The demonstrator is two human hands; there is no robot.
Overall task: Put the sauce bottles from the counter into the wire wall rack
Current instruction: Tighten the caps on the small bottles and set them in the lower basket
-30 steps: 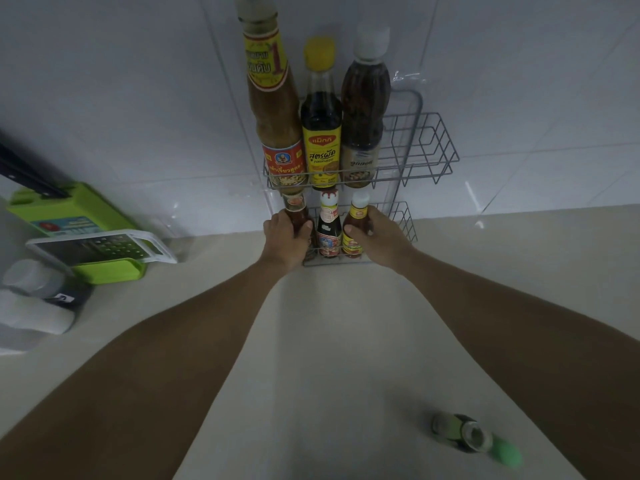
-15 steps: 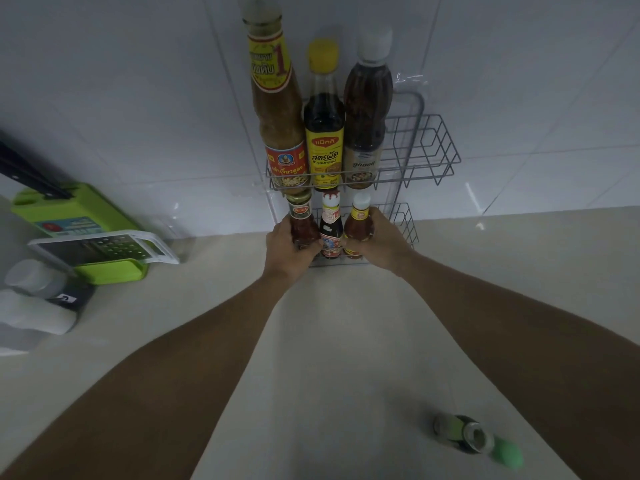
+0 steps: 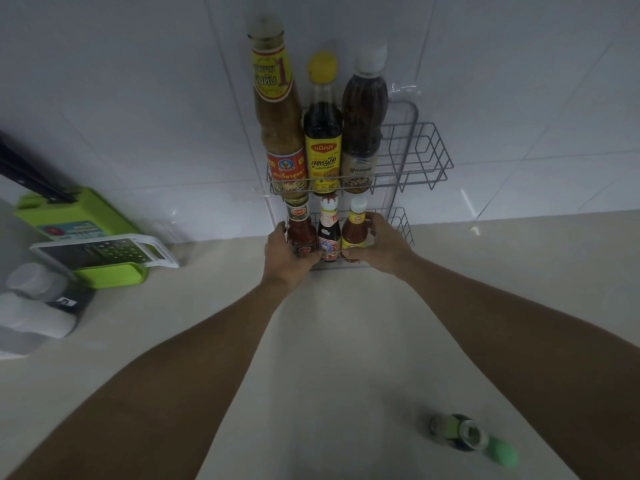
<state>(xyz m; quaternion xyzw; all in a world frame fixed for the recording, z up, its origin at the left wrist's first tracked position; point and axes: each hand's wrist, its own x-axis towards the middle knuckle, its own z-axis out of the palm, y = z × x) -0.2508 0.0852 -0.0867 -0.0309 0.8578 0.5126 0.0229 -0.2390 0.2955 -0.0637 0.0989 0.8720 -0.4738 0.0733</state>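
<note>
A grey wire wall rack [image 3: 429, 157] hangs on the tiled wall with two tiers. Three tall sauce bottles stand in the upper tier: a tan one [image 3: 277, 109], a dark one with a yellow cap [image 3: 322, 133] and a brown one with a white cap [image 3: 363, 116]. In the lower tier [image 3: 401, 226] stand three small bottles. My left hand [image 3: 284, 251] grips the red chilli bottle [image 3: 300, 230] on the left. My right hand [image 3: 377, 244] grips the yellow-labelled bottle [image 3: 355, 226] on the right. A dark small bottle [image 3: 329, 233] stands between them. A green-capped bottle [image 3: 464, 436] stays on the counter, near right.
At the left a green chopping-board holder [image 3: 69, 220] and a white grater on a green box [image 3: 104, 254] stand by the wall. White containers [image 3: 34, 306] sit at the far left edge. Beige counter [image 3: 346, 358] stretches between my arms.
Both hands have shifted the two outer small bottles upward and closer together in the lower tier; more of their bodies shows above my fingers. The view has tilted slightly down.
</note>
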